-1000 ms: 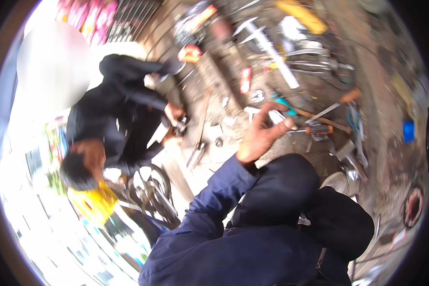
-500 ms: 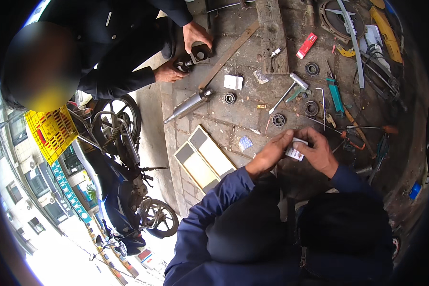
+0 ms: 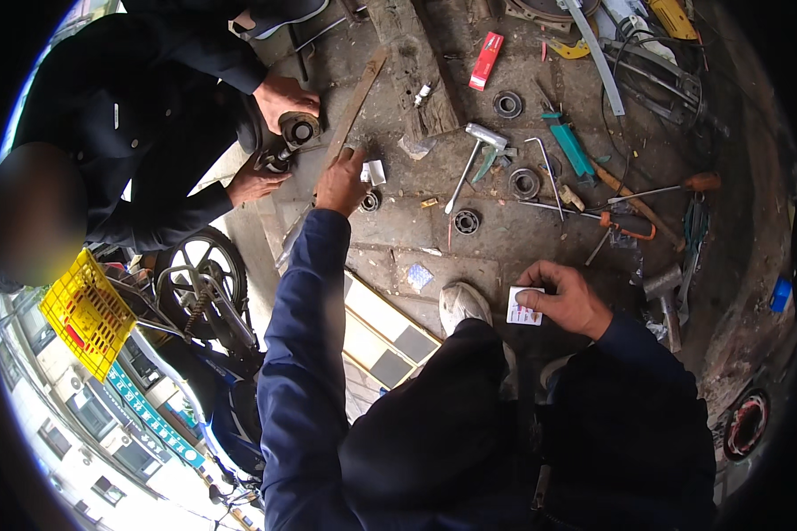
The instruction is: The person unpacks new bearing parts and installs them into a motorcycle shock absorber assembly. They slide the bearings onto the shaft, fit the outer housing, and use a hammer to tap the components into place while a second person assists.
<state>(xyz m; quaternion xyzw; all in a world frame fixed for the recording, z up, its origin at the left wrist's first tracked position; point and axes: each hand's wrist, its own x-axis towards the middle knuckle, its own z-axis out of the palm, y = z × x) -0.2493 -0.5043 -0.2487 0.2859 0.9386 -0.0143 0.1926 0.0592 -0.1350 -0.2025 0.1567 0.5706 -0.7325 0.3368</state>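
Just right of my pale shoe (image 3: 465,303), I hold the packet (image 3: 524,311) in my right hand (image 3: 572,299), thumb pressed on its printed face, forefinger bent toward its upper edge, the other fingers mostly hidden. It looks like thin card, so I judge it light, slightly stiff along the edges and easy to dent across the flats; whether anything is inside, I cannot tell. A hard pinch would likely crease it, so its side edges or corners seem the best places to take hold. Dry card should not slip much. My right arm (image 3: 638,345) is bent, coming in from the lower right. My left arm (image 3: 308,292) reaches nearly straight, ahead and leftward, with the back of the left hand (image 3: 340,188) up, right by the white box (image 3: 374,172) and beside a bearing (image 3: 370,202). I cannot tell whether those fingers are apart, together or touching the box. Left of that hand, a co-worker (image 3: 88,97) holds a metal part (image 3: 299,133).
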